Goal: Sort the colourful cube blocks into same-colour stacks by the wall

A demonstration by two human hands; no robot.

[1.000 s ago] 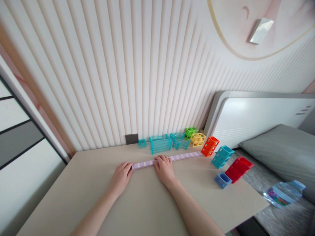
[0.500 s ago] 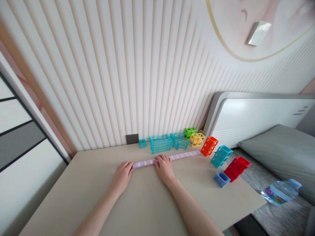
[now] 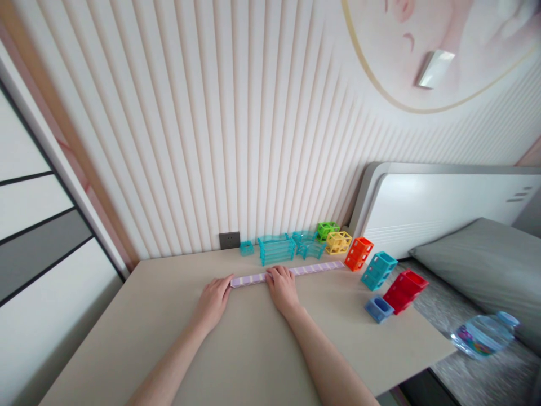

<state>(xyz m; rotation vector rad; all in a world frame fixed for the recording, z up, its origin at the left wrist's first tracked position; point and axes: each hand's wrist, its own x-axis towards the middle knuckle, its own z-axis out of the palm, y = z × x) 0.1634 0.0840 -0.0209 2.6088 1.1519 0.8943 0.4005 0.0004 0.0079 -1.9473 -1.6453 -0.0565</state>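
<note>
A long, narrow purple strip with pale bands (image 3: 316, 269) lies across the table. My left hand (image 3: 214, 299) is closed at its left end, fingertips touching it. Curled over its middle, my right hand (image 3: 283, 287) hides a short piece of the strip. Behind my right hand stand see-through teal lattice pieces (image 3: 276, 250), (image 3: 309, 246). A small teal square piece (image 3: 247, 248) sits further left, near the wall. Past the strip's right end is an orange lattice block (image 3: 358, 253).
To the right stand a teal block (image 3: 378, 270), a red block (image 3: 404, 290) and a small blue block (image 3: 379, 308). Yellow (image 3: 338, 243) and green (image 3: 327, 231) frames stand at the back. A plastic bottle (image 3: 484, 335) is beyond the table edge, near a bed.
The camera view has shifted slightly. Both hands stay in place on the purple strip, and the blocks keep their positions on the table.
</note>
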